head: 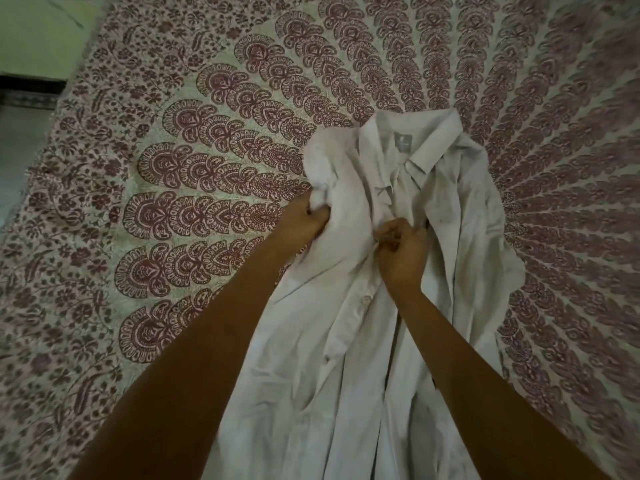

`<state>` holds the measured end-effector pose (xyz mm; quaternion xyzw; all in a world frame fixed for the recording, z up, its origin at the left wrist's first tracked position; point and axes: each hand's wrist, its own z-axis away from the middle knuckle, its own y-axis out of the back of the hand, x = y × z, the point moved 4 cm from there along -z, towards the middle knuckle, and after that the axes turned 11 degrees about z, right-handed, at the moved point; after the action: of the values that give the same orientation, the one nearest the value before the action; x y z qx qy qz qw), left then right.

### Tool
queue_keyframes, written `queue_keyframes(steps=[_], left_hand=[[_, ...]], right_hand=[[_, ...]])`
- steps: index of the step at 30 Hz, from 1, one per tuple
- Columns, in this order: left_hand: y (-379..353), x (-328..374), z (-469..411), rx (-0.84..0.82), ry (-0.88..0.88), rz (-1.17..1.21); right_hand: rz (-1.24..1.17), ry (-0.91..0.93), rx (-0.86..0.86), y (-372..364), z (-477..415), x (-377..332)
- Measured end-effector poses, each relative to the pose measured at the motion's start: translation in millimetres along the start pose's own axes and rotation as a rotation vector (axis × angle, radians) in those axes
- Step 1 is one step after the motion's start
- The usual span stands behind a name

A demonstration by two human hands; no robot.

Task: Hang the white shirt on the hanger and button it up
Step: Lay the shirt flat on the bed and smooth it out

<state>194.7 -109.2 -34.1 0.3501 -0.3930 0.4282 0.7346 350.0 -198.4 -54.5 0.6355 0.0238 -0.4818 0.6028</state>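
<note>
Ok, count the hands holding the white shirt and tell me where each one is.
2. The left hand grips bunched fabric at the left edge of the white shirt; the right hand pinches its front opening, below the collar. No other hand shows.

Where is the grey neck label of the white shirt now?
In the head view, the label sits inside the collar of the white shirt, right of centre, above the right hand.

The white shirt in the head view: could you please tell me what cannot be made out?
Head view: hem of the white shirt, cut off by the bottom edge.
Head view: any hanger, hidden by fabric.
Head view: what the right hand pinches, covered by its curled fingers.
Head view: fingertips of the left hand, buried in bunched cloth.
</note>
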Motion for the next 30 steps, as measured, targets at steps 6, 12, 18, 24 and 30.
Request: queue_keyframes(steps=[6,12,18,24,30], left_hand=[[70,52,13,0.353,-0.175,-0.152],[96,77,38,0.606,-0.344,-0.457],[76,-2,41,0.099,-0.198,-0.427],[58,-65,57,0.136,0.221,-0.106],[36,-41,54,0.307,0.049,-0.128]], right_hand=[[0.076,-0.087,-0.024,17,8,0],[0.202,0.054,0.040,26,14,-37],[0.449,-0.052,-0.134,11,30,-25],[0.165,0.253,-0.245,-21,67,-46],[0.038,0.147,-0.402,-33,79,-51]])
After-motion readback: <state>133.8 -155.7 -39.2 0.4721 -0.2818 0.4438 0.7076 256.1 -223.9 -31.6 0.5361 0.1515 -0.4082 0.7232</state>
